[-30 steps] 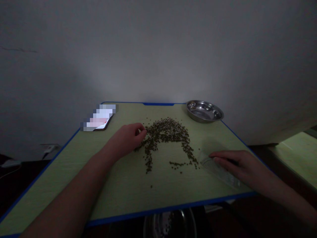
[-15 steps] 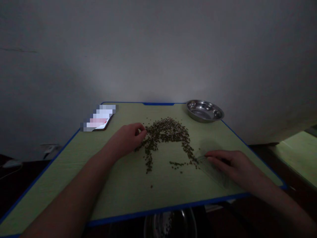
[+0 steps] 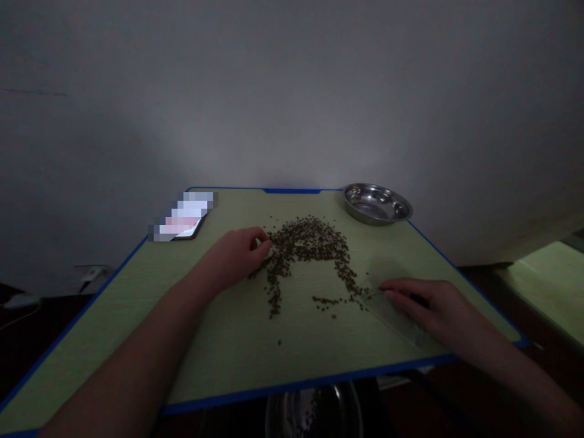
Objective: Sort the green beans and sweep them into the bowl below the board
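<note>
Small dark greenish-brown beans or seeds [image 3: 314, 240] lie spread in the middle of the table, with two strands running toward me. At their left edge rests my left hand [image 3: 239, 255], thumb and fingertips pinched together; whatever may be between them is too small to make out. On the right, my right hand [image 3: 422, 301] pinches the edge of a thin, see-through plastic bag [image 3: 395, 319]. The bag lies slanted on the tabletop, and its far corner reaches the end of the right strand of beans. Part of it is hidden beneath the hand.
A shallow steel bowl [image 3: 376, 207] stands at the table's back right corner. The phone [image 3: 185, 219] with a lit screen lies at the back left. Below the front edge is another metal bowl [image 3: 283, 413] with dark bits in it. The blue-edged table [image 3: 219, 353] meets a wall.
My right hand and the plastic bag have shifted slightly left, closer to the right strand of beans. My left hand stays where it was.
</note>
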The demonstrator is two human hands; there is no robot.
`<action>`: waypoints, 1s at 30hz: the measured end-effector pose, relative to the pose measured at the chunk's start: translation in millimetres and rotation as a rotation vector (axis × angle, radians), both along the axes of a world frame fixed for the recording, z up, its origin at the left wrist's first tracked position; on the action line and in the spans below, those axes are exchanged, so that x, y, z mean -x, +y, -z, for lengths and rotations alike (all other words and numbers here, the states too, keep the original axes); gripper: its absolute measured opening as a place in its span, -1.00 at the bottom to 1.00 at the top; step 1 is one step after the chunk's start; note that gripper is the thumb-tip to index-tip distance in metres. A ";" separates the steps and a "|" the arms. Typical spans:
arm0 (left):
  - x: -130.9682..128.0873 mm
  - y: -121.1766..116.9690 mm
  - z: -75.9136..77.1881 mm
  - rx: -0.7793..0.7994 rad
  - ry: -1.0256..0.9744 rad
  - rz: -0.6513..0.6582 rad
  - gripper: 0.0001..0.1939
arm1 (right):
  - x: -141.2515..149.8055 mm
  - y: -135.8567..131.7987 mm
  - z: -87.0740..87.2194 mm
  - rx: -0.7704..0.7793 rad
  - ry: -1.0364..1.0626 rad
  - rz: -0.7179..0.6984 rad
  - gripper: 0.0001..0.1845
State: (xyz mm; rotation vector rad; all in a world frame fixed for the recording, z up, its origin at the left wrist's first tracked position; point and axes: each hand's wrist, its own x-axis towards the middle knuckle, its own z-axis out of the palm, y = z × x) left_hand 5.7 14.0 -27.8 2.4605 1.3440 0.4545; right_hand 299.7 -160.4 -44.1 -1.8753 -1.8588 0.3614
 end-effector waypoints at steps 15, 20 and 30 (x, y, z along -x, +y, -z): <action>-0.9 -1.4 -1.9 0.019 -0.003 0.009 -0.68 | 12.3 3.5 3.6 -0.039 -0.015 0.036 -0.68; -0.2 -1.2 -1.0 0.015 -0.002 0.011 -0.68 | 15.1 5.4 5.0 -0.058 -0.042 0.071 -0.68; -0.7 -2.4 -1.4 0.029 -0.001 0.018 -0.69 | 23.6 5.7 11.7 -0.096 -0.023 0.071 -0.71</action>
